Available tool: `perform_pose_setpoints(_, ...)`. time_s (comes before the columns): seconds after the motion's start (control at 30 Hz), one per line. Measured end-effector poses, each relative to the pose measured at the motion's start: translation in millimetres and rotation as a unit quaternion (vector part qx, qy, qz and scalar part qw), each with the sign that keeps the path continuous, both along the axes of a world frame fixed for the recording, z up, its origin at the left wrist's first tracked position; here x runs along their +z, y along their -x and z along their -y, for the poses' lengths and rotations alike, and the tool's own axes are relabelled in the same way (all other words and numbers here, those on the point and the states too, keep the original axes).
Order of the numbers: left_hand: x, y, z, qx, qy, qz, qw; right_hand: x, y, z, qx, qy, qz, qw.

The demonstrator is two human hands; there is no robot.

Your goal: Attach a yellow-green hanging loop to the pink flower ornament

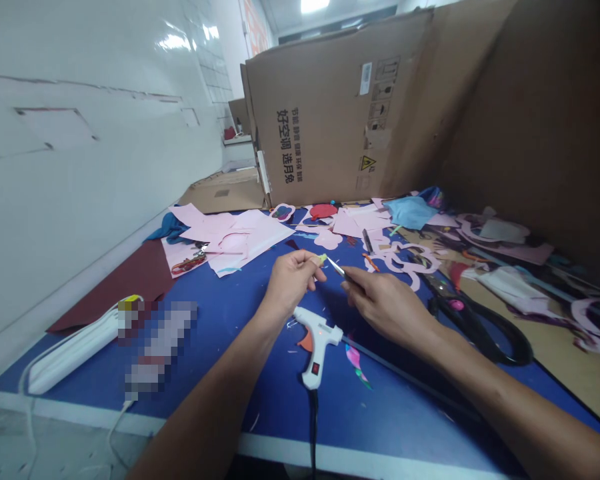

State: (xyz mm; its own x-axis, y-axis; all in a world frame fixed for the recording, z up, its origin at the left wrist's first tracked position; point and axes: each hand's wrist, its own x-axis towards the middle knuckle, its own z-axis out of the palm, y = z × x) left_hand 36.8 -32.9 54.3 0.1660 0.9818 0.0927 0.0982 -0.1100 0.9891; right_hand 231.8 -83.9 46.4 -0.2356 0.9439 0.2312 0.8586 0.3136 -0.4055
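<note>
2 hands meet above the blue desk (260,407), a small pale green piece (323,259) held just beside a slim metal tool (336,267).

The left hand (293,283) has its fingers (307,261) together, pinching the piece at their tips so that it stands clear toward the tool. The right hand (387,308) is clamped on the tool's dark handle, its point aimed at the piece; whether it is tweezers or a blade is hard to tell. A white hot glue gun (316,340) lies between the forearms near the desk's front edge, within easy reach of both hands, its black cord (313,427) running off that edge. Black-handled scissors (480,330) sit toward the right edge, and pink paper cut-outs (405,260) lie scattered toward the back.
</note>
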Motion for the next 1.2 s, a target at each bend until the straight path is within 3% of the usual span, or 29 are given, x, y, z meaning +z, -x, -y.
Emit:
perform_pose_setpoints(0.4,-2.0,-1.6,4.8,0.043,-0.118,-0.145,0.982,8.8,-0.4,1.1,0.053,0.083,-0.132,0.986)
perform_pose_setpoints(0.83,-4.4,-0.2,4.1,0.044,-0.128,-0.162,0.978,7.3,-0.5,-1.4,0.058,0.105,-0.165,0.979)
perform_pose_setpoints(1.03,-4.7,0.8,3.3,0.047,-0.126,-0.167,0.977,9.1,-3.3,-2.2,0.047,0.086,-0.175,0.98)
perform_pose_setpoints(1.2,-4.2,1.1,3.5,0.048,-0.123,-0.17,0.977,7.2,-2.6,0.0,0.021,0.041,-0.124,0.991)
